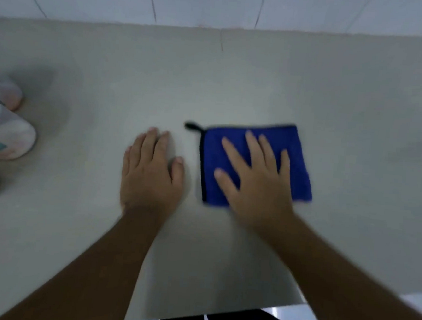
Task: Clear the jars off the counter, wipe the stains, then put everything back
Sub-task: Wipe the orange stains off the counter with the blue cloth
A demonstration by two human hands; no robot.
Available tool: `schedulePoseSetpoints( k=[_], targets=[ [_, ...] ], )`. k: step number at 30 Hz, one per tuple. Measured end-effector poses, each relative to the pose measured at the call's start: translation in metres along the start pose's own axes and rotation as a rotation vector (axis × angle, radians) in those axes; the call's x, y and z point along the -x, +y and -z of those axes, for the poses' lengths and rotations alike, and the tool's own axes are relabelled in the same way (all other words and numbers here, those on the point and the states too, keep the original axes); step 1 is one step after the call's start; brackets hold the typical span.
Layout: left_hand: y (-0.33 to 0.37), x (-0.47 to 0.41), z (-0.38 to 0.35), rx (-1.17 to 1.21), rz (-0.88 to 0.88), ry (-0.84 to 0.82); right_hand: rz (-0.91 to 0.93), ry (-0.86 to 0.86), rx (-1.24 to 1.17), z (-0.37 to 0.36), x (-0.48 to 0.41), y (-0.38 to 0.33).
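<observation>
This looks like a home kitchen. A smooth, pale grey-beige stone counter (310, 79) runs back to a wall of large glossy white tiles (203, 2) with thin grout lines. Blurred whitish jars (7, 135) with pink and teal markings stand at its left edge. A folded blue cloth (297, 156) with black trim lies on it, and shiny white floor (417, 303) shows below its front edge.

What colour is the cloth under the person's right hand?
The cloth is deep blue with a black edge and loop, clear in the head view.
</observation>
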State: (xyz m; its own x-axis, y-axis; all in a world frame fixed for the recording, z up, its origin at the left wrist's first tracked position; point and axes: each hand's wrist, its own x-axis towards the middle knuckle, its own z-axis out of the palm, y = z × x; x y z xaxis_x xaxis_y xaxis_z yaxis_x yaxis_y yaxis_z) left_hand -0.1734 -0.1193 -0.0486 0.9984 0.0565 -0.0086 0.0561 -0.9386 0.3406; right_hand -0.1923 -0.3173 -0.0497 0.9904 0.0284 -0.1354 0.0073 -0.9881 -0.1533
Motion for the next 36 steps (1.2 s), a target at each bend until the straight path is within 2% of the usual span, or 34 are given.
schedulePoseSetpoints(
  k=[3, 5, 8, 11, 14, 17, 19, 22, 25, 27, 31, 34, 36],
  targets=[
    [0.006, -0.002, 0.007, 0.056, 0.049, -0.031, -0.02, -0.011, 0.014, -0.007, 0.082, 0.027],
    [0.021, -0.008, 0.007, 0.087, 0.113, -0.011, -0.008, -0.063, 0.011, -0.005, 0.084, 0.043],
    [0.067, -0.01, -0.002, 0.122, 0.059, 0.021, 0.01, -0.029, 0.022, 0.007, 0.032, 0.063],
    [0.12, 0.0, -0.023, 0.232, -0.022, -0.001, -0.054, 0.019, -0.031, 0.024, -0.06, 0.1],
    [0.14, 0.006, -0.052, 0.065, -0.099, -0.003, -0.027, -0.035, -0.053, 0.033, -0.131, 0.131],
    [0.14, 0.006, -0.062, -0.03, -0.096, 0.024, 0.026, -0.029, -0.023, 0.027, -0.135, 0.141],
    [0.142, 0.008, -0.059, -0.066, -0.083, -0.017, 0.03, -0.013, -0.049, 0.025, -0.1, 0.143],
    [0.168, 0.024, -0.054, -0.066, -0.007, -0.031, 0.043, 0.018, -0.033, 0.024, 0.0, 0.167],
    [0.213, 0.064, -0.057, 0.062, -0.015, -0.008, 0.069, 0.001, 0.016, 0.019, 0.103, 0.211],
    [0.239, 0.082, -0.066, 0.154, -0.037, -0.009, 0.063, -0.042, 0.029, 0.018, 0.133, 0.237],
    [0.257, 0.078, -0.083, 0.185, -0.048, -0.052, 0.066, -0.053, 0.019, 0.029, 0.089, 0.254],
    [0.257, 0.075, -0.095, 0.058, -0.089, -0.025, 0.065, 0.012, 0.017, 0.038, 0.007, 0.268],
    [0.257, 0.074, -0.101, 0.008, -0.085, -0.004, 0.041, -0.003, 0.012, 0.047, -0.057, 0.28]
  ],
)
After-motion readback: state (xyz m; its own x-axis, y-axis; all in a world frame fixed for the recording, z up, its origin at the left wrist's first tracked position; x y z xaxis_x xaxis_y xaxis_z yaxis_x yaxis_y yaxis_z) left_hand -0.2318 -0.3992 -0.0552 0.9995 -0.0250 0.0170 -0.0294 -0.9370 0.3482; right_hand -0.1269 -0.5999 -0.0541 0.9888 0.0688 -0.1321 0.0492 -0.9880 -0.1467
